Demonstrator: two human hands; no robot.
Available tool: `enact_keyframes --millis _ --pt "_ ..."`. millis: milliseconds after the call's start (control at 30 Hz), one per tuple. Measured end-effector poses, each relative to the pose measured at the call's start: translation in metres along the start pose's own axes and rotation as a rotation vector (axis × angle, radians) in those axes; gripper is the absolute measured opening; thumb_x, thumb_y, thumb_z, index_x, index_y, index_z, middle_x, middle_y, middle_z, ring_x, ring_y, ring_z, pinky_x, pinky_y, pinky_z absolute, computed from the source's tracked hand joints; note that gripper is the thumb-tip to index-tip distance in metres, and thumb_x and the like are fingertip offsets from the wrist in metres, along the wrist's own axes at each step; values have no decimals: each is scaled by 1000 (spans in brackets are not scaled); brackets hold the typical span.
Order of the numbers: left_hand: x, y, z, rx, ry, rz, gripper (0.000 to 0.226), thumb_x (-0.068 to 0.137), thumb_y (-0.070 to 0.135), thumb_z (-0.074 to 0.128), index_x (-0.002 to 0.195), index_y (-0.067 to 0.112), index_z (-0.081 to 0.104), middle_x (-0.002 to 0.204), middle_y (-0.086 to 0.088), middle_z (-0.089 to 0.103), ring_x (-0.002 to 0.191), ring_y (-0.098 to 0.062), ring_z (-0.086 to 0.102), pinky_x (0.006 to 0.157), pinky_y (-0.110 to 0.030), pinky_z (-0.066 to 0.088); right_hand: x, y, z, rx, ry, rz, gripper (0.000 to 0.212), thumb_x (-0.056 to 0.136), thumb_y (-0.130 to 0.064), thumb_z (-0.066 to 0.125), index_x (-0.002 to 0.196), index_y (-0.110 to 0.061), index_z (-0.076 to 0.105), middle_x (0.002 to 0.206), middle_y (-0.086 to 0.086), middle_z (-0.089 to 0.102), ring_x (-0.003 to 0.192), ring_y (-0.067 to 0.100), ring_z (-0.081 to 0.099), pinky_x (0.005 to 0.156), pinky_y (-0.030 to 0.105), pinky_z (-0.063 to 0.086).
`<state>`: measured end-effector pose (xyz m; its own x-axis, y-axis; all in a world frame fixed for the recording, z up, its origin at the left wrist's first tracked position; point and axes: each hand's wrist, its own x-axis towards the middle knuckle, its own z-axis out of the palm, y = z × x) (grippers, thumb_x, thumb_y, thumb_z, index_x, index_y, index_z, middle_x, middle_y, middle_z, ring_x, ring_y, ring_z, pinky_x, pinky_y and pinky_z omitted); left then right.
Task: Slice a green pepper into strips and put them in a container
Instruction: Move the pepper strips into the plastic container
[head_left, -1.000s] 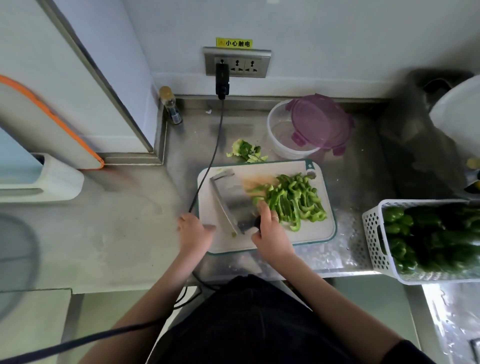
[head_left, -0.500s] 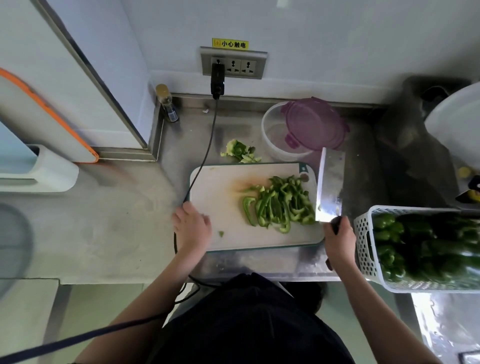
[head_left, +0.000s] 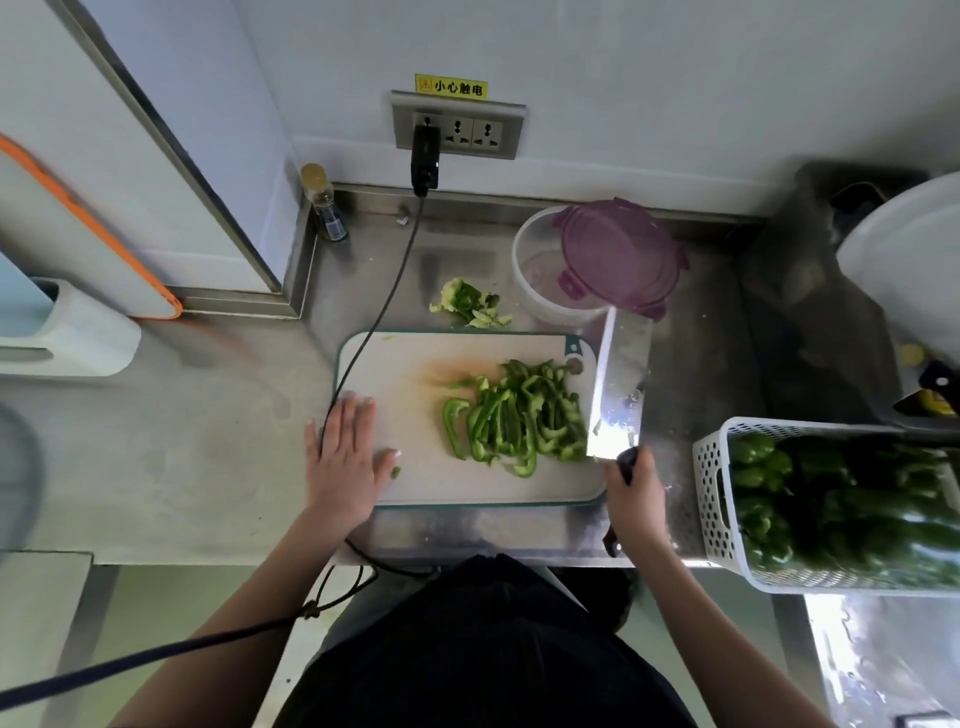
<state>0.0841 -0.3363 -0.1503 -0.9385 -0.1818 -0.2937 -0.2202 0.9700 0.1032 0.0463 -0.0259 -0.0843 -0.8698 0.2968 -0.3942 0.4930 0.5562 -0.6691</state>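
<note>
Green pepper strips (head_left: 519, 415) lie heaped on our cutting board (head_left: 415, 483). Behind it the clear container (head_left: 535, 280) holds nothing, purple lid (head_left: 618, 254) askew. Our left hand (head_left: 343, 462) presses flat; our right hand (head_left: 636, 493) grips the cleaver (head_left: 621, 384). Whole peppers fill the white basket (head_left: 714, 499).

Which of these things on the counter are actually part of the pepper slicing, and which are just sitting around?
Part of the job:
pepper strips
cutting board
cleaver, gripped by right hand
left hand, flat on board
container
purple lid

Just lying about:
pepper scraps
basket of peppers
small bottle
black cable
</note>
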Motion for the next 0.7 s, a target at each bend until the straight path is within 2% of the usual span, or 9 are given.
enact_keyframes --millis 100,233,333,400,500,567,600,633,700 --pt "-3 -32 -4 -14 17 -34 76 82 50 29 139 2 41 143 -20 41 131 -35 41 110 -50 11 -13 -4 24 -14 -99 -32 12 94 -11 51 88 -5 43 70 2 47 61 15 43 53 26 35" --pt "0 -53 -16 43 5 19 73 82 51 30 133 2 49 138 -19 48 125 -35 48 114 -38 -6 -15 -8 36 3 -83 -16 12 94 -12 53 88 -6 45 74 3 52 65 17 47 52 24 36" --pt "6 -46 -26 43 66 83 61 83 45 31 119 3 56 125 -18 56 115 -35 51 108 -44 15 -14 -11 28 16 7 10 12 93 -12 55 88 -5 46 75 3 55 70 25 52 52 27 38" --pt "9 -34 -32 -7 142 181 50 86 38 31 111 4 59 118 -16 58 111 -32 49 105 -42 25 -19 -17 25 10 47 -9 12 91 -9 56 86 -6 46 76 5 57 72 28 54 53 28 38" --pt "14 -7 -50 -395 210 239 32 95 29 40 105 6 60 107 -9 62 102 -24 56 92 -29 39 -35 -40 37 -8 -28 -72 13 92 -10 55 86 -4 45 73 3 54 64 18 49 49 17 34" --pt "11 9 -69 -716 163 193 25 98 30 44 90 14 60 78 10 61 76 -5 58 67 -18 40 -46 -58 57 -30 -132 -118 13 92 -10 55 86 -5 44 71 -1 49 61 11 45 50 18 33" --pt "9 14 -73 -820 141 169 30 97 36 44 79 16 57 63 13 53 61 0 51 58 -16 35 -51 -67 70 -34 -185 -143 12 91 -8 54 86 -6 43 71 -2 48 61 11 45 51 20 32" --pt "6 18 -76 -912 114 140 38 95 43 43 71 15 51 55 10 47 54 -3 45 53 -18 32 -57 -76 83 -35 -234 -159 12 91 -7 54 87 -7 42 72 -2 49 63 15 46 52 23 32" --pt "-3 17 -75 -1057 45 49 52 91 53 42 66 8 49 56 -3 49 54 -17 48 55 -31 38 -65 -90 108 -38 -314 -183 15 91 -8 54 89 -8 40 79 3 52 74 25 53 59 29 32"
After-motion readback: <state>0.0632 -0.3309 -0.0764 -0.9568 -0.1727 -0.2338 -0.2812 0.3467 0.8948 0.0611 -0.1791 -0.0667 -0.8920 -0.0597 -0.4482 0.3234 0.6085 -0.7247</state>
